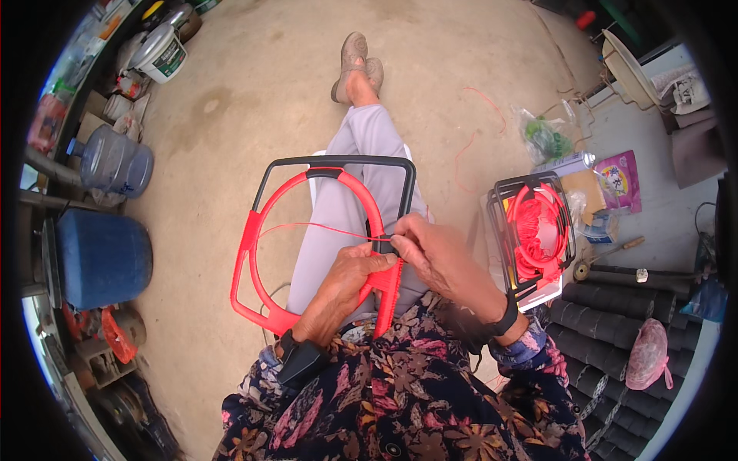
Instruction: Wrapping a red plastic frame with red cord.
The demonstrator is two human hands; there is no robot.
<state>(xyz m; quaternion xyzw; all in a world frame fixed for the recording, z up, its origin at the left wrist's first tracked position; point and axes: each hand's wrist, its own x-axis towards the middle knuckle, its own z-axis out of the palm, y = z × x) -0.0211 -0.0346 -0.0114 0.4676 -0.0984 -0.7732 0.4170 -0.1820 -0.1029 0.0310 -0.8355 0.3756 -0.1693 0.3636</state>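
Note:
Across my lap lies a black rectangular frame point(350, 160) with a round ring point(361, 190) inside it. Red cord covers most of the ring and parts of the frame's sides and near corner, while some stretches stay black. My left hand point(344, 278) is closed on the right side of the frame, its thumb near the spot where ring and frame meet. Just above that thumb, my right hand point(437, 252) pinches a thin red cord point(307, 224) against the black bar. The cord runs loosely leftward across the ring's opening. My right fingertips partly hide the bar.
To my right, a stack of similar black frames point(500, 211) holds a bundle of red cord point(530, 223). Beyond it are a spray can point(565, 164) and a purple packet point(617, 182). A blue container point(104, 259) and water jug point(119, 161) stand left.

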